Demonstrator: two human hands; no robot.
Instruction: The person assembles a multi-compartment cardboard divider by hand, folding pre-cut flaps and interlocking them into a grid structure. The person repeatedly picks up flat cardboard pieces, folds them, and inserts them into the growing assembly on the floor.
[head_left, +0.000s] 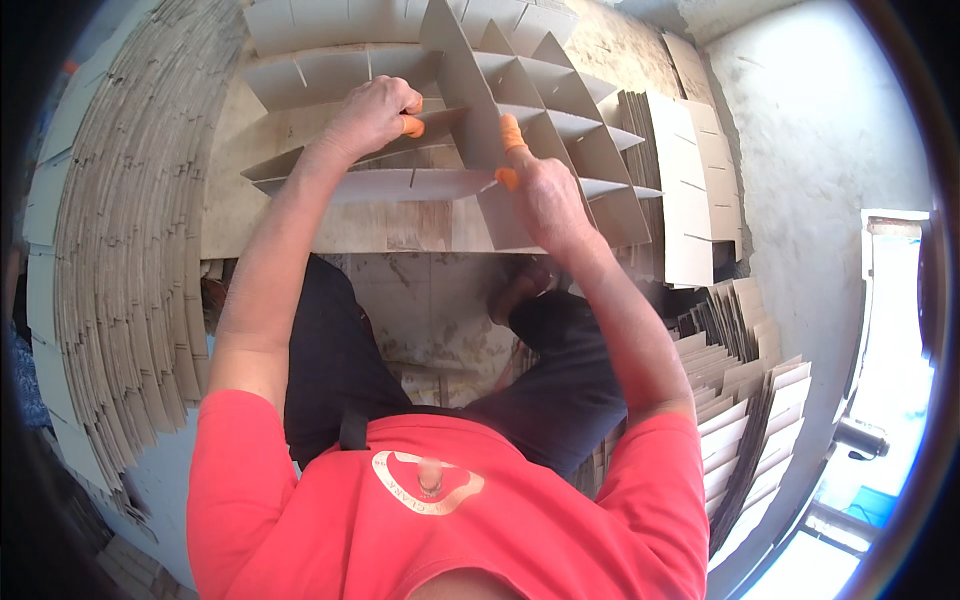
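Observation:
A partly interlocked grid of slotted grey cardboard divider strips [560, 125] stands upright on a wooden work surface in front of me. My left hand [375, 118], with orange finger covers, is closed at the edge of a slanting cardboard strip [440, 125] on the grid's left side. My right hand [548, 200], also with orange covers on thumb and finger, grips a tall crossing cardboard strip [478, 110]. Nearest me, another cardboard strip [385, 186] runs leftward from that crossing piece. The undersides of both hands' grips are partly hidden.
Tall stacks of slotted cardboard [130, 240] line my left. More slotted sheets [685, 190] lean at the right end of the wooden surface [290, 225], and further bundles [755, 430] stand by my right arm. A pale wall [800, 130] rises beyond them. My legs are below the surface's front edge.

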